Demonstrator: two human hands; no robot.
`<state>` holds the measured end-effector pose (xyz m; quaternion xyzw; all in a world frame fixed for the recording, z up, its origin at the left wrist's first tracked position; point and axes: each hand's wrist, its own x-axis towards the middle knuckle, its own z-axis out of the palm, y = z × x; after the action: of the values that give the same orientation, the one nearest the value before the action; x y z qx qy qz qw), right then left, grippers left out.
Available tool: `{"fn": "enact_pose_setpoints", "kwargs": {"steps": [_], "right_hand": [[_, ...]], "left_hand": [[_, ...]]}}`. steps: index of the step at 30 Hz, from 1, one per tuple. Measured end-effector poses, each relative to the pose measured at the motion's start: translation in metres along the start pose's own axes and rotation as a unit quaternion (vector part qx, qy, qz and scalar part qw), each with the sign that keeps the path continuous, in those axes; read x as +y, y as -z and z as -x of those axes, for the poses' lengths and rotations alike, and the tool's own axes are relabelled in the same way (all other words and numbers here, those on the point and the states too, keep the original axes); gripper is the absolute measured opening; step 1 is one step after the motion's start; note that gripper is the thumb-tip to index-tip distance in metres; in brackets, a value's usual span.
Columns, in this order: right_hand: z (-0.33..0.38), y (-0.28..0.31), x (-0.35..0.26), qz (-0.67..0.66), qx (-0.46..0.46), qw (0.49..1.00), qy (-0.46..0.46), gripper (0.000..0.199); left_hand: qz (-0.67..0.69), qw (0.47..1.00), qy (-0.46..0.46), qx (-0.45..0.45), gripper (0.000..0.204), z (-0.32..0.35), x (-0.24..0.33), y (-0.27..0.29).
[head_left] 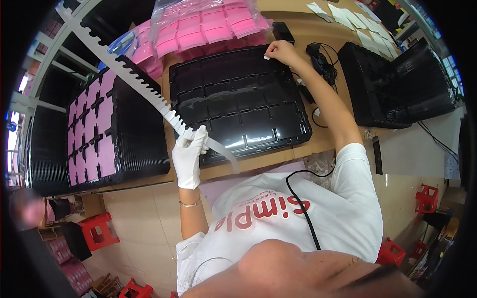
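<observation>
Left hand (191, 155), gloved, has its fingers closed on a notched white strip (124, 74); strip runs off to the upper left, and a paler tail, apparently the same strip, curls out past the glove. Right hand (283, 51), bare, pinches a small white piece (267, 57), probably a label, at the far right corner of the black tray (233, 107), which lies on the counter (268, 158) in front of the person. Can't tell if the piece touches the tray.

To do it well: square the piece to the rim, lay one edge first, smooth outward so it doesn't crease; if it's adhesive, handle the sticky side as little as possible. Strip is best held clear of the tray, no drag.

Tray: glossy moulded plastic, rectangular, rounded corners, raised crosses and ridges, strong glare on the near half. Strip: flat, bendy, paper- or film-like, comb-toothed edge. Glove: matt white. Tray stack (144, 136) on the left: black, finely ribbed sides, pink inserts (105, 124). Pink sheets (211, 27) behind, crinkly clear film over them
</observation>
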<state>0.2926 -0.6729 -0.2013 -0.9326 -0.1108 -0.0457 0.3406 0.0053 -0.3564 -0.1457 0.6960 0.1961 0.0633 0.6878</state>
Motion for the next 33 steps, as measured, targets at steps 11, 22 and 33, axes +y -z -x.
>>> {"fn": "enact_pose_setpoints", "kwargs": {"steps": [11, 22, 33], "right_hand": [[0.001, 0.004, -0.002, 0.04, -0.063, 0.995, 0.065, 0.02], [0.181, 0.003, -0.105, -0.704, -0.162, 0.675, -0.149, 0.014], [0.256, -0.01, -0.159, -0.379, -0.074, 0.921, -0.04, 0.01]], "left_hand": [[0.001, 1.0, 0.007, -0.011, 0.016, -0.002, -0.007, 0.004], [0.074, 0.995, 0.018, -0.07, 0.018, 0.018, 0.002, -0.027], [0.143, 0.979, 0.023, -0.141, 0.019, 0.031, -0.007, -0.054]]}}
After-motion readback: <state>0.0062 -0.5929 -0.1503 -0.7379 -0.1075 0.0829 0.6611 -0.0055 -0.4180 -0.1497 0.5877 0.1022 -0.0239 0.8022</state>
